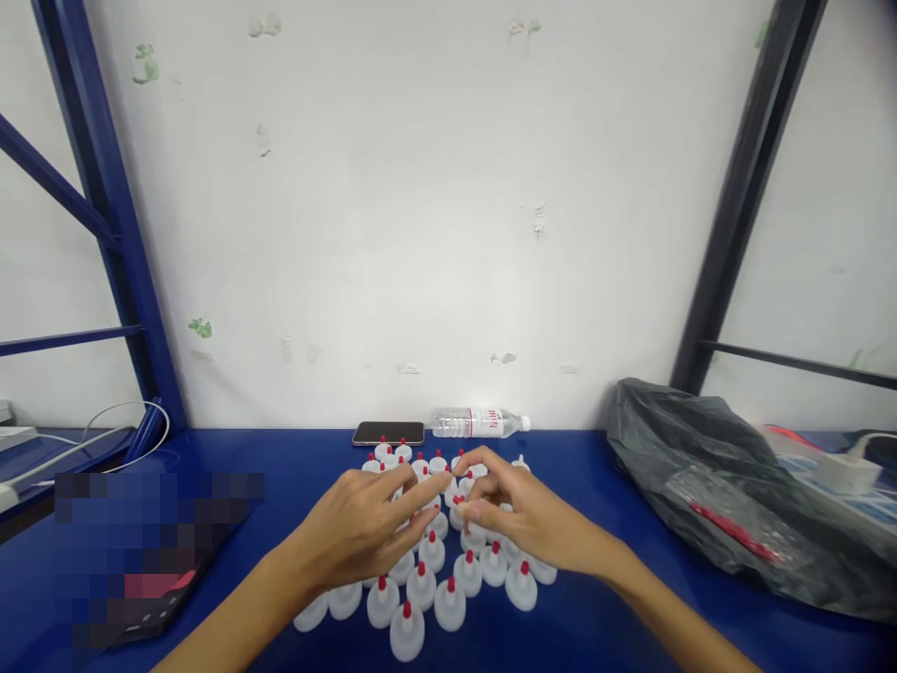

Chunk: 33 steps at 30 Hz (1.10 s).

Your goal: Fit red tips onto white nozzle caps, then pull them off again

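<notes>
Several small white bottles with red tips (407, 634) stand grouped on the blue table (301, 505). My left hand (382, 514) reaches over the left part of the group, palm down, with its fingers apart and nothing visible in them. My right hand (508, 505) is over the right part, its index finger and thumb curved towards each other around a gap near a red tip. Whether its fingers touch that bottle is unclear. The fingertips of both hands come close together above the middle bottles. One bottle at the back right (519, 463) shows a white tip.
Behind the group lie a phone (389, 433) and a clear plastic bottle (480, 422) on its side. A black plastic bag (665, 467) with a packet of red pieces (735, 531) spreads over the right side. Cables and a dark object lie at left.
</notes>
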Each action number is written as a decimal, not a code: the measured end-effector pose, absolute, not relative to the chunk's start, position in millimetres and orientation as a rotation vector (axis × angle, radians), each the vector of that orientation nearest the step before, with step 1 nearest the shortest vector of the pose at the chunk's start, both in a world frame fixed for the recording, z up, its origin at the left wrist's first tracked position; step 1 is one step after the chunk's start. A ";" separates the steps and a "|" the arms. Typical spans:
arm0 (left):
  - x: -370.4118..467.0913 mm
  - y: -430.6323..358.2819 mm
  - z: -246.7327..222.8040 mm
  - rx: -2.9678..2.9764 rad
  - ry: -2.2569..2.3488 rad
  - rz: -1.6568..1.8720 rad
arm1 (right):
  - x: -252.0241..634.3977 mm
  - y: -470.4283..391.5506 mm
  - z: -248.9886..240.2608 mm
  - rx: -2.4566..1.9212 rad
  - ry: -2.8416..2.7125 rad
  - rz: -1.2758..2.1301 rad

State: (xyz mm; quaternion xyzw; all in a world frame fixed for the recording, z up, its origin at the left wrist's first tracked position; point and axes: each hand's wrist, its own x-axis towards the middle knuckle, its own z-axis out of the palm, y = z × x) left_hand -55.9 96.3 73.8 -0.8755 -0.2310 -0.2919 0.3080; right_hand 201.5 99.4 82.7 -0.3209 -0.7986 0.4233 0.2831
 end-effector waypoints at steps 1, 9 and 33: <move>-53.9 95.4 73.1 -2.304 -0.583 -0.751 | 200.5 99.0 81.9 -0.856 -2.139 1.167; -45.9 94.5 62.7 -2.255 -0.451 -0.564 | 191.4 94.0 79.9 -0.800 -2.148 1.217; -135.3 141.1 93.9 -2.330 -1.720 -0.360 | 254.5 143.2 76.0 -1.221 -1.989 -0.057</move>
